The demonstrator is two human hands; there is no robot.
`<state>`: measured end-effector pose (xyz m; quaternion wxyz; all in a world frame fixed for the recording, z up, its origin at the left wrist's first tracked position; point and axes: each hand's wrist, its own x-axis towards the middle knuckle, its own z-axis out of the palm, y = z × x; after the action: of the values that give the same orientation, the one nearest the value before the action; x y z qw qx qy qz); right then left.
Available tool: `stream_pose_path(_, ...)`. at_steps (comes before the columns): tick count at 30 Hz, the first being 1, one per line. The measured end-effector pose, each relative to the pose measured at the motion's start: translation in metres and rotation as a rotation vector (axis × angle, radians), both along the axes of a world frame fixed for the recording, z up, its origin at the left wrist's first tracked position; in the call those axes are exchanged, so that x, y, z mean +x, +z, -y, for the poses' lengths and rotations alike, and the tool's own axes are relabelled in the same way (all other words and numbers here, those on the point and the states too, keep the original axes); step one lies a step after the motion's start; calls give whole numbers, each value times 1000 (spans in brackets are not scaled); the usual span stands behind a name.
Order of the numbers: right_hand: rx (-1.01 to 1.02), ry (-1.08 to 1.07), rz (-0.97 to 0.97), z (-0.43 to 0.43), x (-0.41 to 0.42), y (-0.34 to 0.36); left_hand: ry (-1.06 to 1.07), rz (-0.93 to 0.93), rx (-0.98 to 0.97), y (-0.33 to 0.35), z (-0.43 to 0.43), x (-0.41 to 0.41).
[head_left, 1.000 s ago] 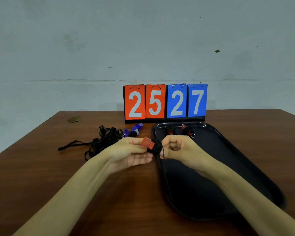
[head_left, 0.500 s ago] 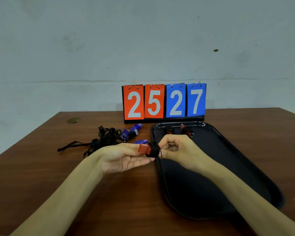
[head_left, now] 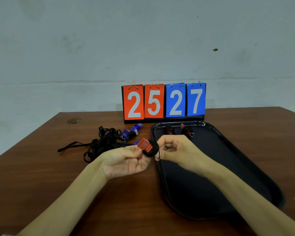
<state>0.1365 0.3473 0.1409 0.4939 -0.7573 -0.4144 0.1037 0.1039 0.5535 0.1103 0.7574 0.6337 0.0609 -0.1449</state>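
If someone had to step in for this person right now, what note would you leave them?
Left hand pinches the red plastic whistle; right hand grips its black cord, mostly wound round the whistle.
Done: two wrapped red whistles lie at the far end of the black plastic tray.
Left: finish this one, tray it, then likely the purple whistles among tangled black cords on the brown wooden table.

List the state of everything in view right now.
Red plastic whistle, cord-wound, held up.
Left grip, holds the whistle.
Right grip, pinches its black cord.
Two red corded whistles, wound, lying in black plastic tray.
Purple plastic whistles, cords tangled, on brown wooden table.
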Motion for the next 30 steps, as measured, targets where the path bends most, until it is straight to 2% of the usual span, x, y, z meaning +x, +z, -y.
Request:
stream_pose_path(7, -67, -82, 18, -1, 4, -9, -133, 48, -91, 25, 12, -9)
stream_pose_path(8, -84, -92, 20, -2, 4, -11, -118, 76, 2, 27, 13, -11)
stream_pose_path(12, -119, -112, 20, -4, 4, -17, -88, 292, 669, 31, 21, -16)
stream_pose_path(14, -127, -109, 28, -5, 4, -19, -84, 314, 788, 31, 23, -18)
stream_pose_path(16, -119, -113, 46, -4, 3, -17, -85, 302, 651, 29, 25, -20)
stream_pose_path(18, -106, -118, 71, -2, 4, -12, -84, 282, 433, 30, 28, -22)
stream_pose_path(23, -51, -121, 110, 2, 4, -1, 56, 104, -58, 30, 32, -19)
stream_pose_path(25, -45, -128, 117, 2, 3, -1, 66, 85, -59, 32, 33, -20)
stream_pose_path(28, -69, -135, 153, 2, 2, -4, 128, 118, 97, 32, 33, -19)
stream_pose_path(30, -43, -160, 157, 2, 4, -4, 131, 82, -5, 34, 31, -19)
